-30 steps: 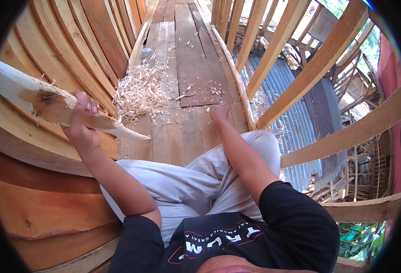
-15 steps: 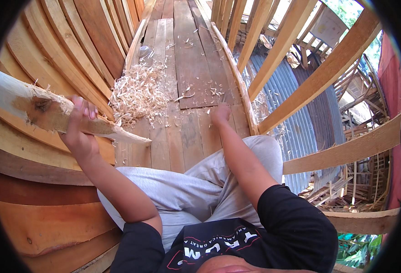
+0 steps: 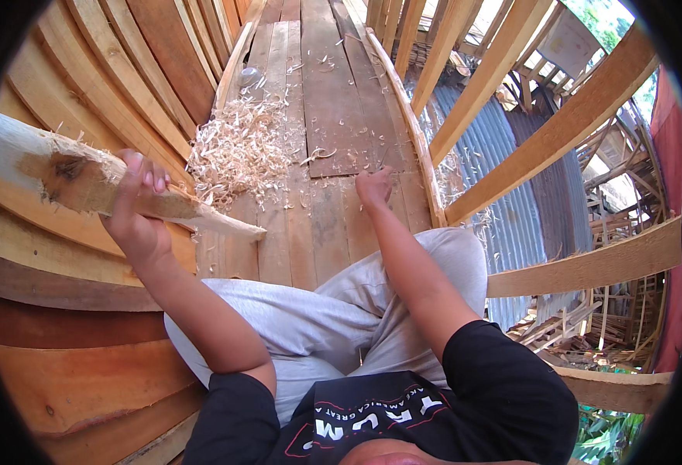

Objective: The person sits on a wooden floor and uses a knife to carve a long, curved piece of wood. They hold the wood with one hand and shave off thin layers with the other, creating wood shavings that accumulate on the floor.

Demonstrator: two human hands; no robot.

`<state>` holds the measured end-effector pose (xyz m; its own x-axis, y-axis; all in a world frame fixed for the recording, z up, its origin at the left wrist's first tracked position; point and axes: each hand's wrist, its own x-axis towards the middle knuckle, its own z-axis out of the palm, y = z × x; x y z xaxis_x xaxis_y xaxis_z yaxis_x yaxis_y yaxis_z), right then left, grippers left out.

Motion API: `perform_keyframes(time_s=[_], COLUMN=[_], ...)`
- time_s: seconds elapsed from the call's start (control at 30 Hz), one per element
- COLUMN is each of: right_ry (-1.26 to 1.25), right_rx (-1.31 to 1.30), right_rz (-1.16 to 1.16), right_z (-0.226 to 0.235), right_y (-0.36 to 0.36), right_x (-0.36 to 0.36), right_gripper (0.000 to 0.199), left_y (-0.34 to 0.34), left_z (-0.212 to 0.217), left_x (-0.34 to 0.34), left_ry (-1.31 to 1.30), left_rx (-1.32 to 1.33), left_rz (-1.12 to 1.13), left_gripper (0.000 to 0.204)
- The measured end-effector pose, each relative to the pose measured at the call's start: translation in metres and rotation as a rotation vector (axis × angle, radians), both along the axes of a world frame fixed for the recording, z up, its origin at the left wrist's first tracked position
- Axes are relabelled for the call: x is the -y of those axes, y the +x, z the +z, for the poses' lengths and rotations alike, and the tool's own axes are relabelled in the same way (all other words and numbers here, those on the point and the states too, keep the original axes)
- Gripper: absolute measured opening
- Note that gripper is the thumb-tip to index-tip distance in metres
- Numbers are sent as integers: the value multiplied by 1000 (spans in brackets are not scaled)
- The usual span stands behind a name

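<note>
Honestly, left hand (image 3: pixel 135 213) is clamped on the whittled stake (image 3: pixel 101 190), held up over the planks; right hand (image 3: pixel 374 186) presses curled onto the plank floor (image 3: pixel 333 124). Splinters look likely, or that point swinging into his knee.

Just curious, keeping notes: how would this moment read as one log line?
left hand: grips carved wooden stake, raised | right hand: on plank floor | shavings pile ahead

Wood shavings (image 3: pixel 236 151) heaped on plank floor (image 3: pixel 333 101), loose curls scattered farther along. Curved hull planking (image 3: pixel 85 364) at left. Bare wooden ribs (image 3: pixel 542 139) at right, corrugated metal sheet (image 3: pixel 503 163) visible through gaps. Green foliage (image 3: pixel 600 442) at lower right.
</note>
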<state>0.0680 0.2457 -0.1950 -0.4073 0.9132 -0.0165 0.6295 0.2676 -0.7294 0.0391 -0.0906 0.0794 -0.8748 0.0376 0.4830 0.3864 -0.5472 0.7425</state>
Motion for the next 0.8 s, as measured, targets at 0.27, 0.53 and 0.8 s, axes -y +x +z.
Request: perform_keyframes(time_s=[0.27, 0.53, 0.8], right_ry=[-28, 98, -135], right_rx=[219, -135, 298], right_rz=[395, 434, 558], right_z=[1, 5, 6], right_y=[-6, 1, 26], right_x=[39, 42, 50], right_gripper=[54, 47, 64], left_y=[5, 1, 11], left_z=[1, -1, 7], left_x=[0, 4, 2], left_ry=[-13, 10, -67], left_rx=[-14, -11, -35], left_rz=[25, 39, 24], left_gripper=[21, 20, 15])
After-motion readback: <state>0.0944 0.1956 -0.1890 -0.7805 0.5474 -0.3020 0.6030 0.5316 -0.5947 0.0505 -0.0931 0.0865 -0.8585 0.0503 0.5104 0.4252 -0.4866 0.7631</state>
